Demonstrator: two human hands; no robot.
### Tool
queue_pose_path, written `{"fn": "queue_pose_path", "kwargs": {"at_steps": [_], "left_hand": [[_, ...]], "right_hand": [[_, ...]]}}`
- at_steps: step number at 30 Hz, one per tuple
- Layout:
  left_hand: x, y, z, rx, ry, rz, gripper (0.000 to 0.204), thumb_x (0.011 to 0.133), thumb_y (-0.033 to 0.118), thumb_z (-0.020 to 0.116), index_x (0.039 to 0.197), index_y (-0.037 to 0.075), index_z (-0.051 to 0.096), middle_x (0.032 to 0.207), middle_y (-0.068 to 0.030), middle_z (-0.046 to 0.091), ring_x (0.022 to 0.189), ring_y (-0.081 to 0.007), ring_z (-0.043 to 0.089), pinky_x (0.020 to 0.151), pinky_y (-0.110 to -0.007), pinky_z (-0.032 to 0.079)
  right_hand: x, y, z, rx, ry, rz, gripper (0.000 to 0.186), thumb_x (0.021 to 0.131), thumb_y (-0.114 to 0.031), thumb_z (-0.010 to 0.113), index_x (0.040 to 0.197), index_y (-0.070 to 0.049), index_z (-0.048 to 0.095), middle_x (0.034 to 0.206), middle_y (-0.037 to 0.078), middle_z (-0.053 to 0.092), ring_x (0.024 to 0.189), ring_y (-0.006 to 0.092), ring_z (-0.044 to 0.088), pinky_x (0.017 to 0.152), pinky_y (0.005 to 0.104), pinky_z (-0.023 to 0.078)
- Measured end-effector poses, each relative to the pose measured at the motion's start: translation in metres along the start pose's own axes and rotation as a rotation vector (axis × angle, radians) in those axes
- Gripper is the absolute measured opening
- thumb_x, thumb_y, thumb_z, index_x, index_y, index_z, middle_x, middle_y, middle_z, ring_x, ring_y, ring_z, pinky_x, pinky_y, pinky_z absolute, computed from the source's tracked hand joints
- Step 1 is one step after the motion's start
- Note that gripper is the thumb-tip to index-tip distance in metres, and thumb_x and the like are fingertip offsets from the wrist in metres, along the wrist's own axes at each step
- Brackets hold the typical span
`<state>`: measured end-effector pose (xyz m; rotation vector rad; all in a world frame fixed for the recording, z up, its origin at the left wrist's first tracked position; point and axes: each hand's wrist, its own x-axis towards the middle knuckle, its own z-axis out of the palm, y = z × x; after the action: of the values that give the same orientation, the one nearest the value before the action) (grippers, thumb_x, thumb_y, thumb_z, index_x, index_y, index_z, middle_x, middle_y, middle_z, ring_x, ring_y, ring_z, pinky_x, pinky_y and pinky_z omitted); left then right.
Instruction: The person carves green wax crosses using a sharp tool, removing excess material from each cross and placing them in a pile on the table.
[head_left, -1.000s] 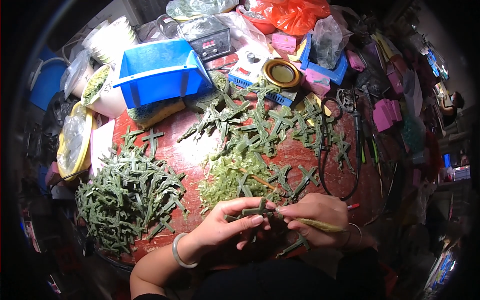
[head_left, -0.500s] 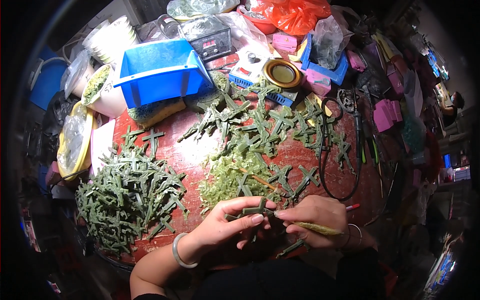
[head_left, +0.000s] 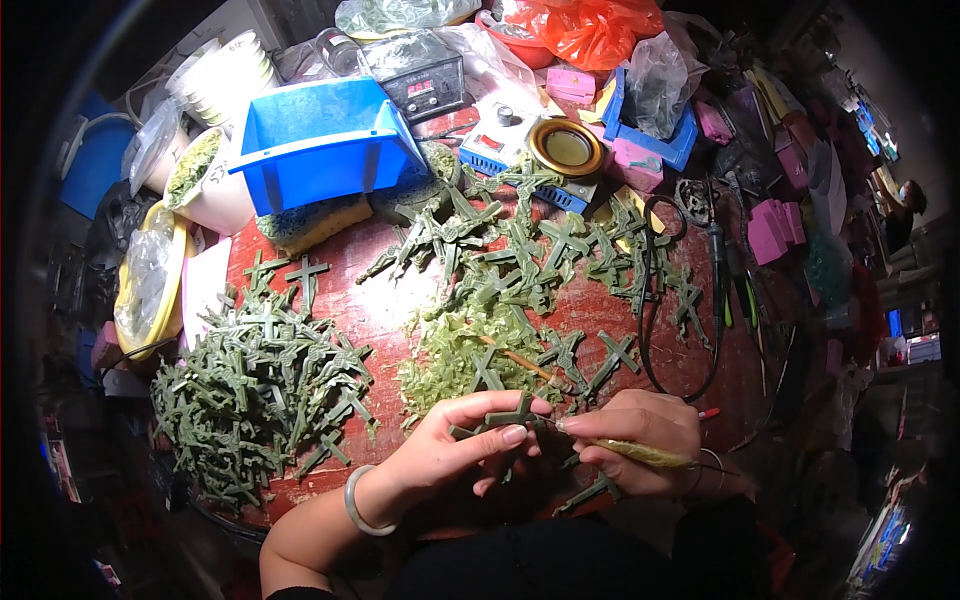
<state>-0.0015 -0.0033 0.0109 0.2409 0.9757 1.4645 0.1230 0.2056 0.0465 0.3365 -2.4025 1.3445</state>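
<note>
Between thumb and fingers, my left hand point(head_left: 465, 440) holds a small dark green cross point(head_left: 512, 418). My right hand point(head_left: 640, 440) grips a carving tool with a yellow-green wrapped handle point(head_left: 640, 455), its thin tip at the cross's right side. Just beyond my hands lies a heap of pale green shavings point(head_left: 450, 355), with a thin orange-brown stick point(head_left: 520, 358) on it. A big pile of green crosses point(head_left: 265, 390) spreads at the left, and more crosses point(head_left: 520, 250) lie scattered past the shavings. One loose cross point(head_left: 590, 493) rests below my right hand.
A blue bin point(head_left: 315, 150) sits on a sponge point(head_left: 315, 225) at the back. Behind stand a box with a lit display point(head_left: 420, 85) and a small heater with a round brass pot point(head_left: 567, 147). A black cable point(head_left: 645, 330) loops at the right, near pink blocks point(head_left: 770, 230).
My right hand and the tool have shifted slightly right. My left hand keeps the cross in nearly the same place.
</note>
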Motion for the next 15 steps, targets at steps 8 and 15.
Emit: {"fn": "queue_pose_path", "kwargs": {"at_steps": [8,15], "left_hand": [[-0.0002,0.0001,0.0021,0.001,0.018,0.005,0.036,0.097,0.01,0.058,0.132,0.003,0.054,0.094,-0.0076,0.066,0.063,-0.0082,0.059,0.049,-0.02,0.046],[-0.0001,-0.0012,-0.0026,0.024,-0.02,0.03,0.038,0.095,0.009,0.063,0.131,0.003,0.055,0.097,-0.0047,0.067,0.062,-0.0061,0.057,0.049,-0.019,0.045]], "right_hand": [[-0.0004,-0.0004,-0.0023,0.013,-0.03,0.019,0.021,0.085,-0.014,0.074,0.1,0.0,0.07,0.077,0.01,0.07,0.061,0.0197,0.065,0.054,0.0288,0.05],[0.0,0.0006,-0.0005,0.032,-0.058,-0.003,0.029,0.08,-0.012,0.077,0.108,-0.005,0.068,0.072,0.008,0.064,0.058,0.0227,0.061,0.052,0.0318,0.046]]}}
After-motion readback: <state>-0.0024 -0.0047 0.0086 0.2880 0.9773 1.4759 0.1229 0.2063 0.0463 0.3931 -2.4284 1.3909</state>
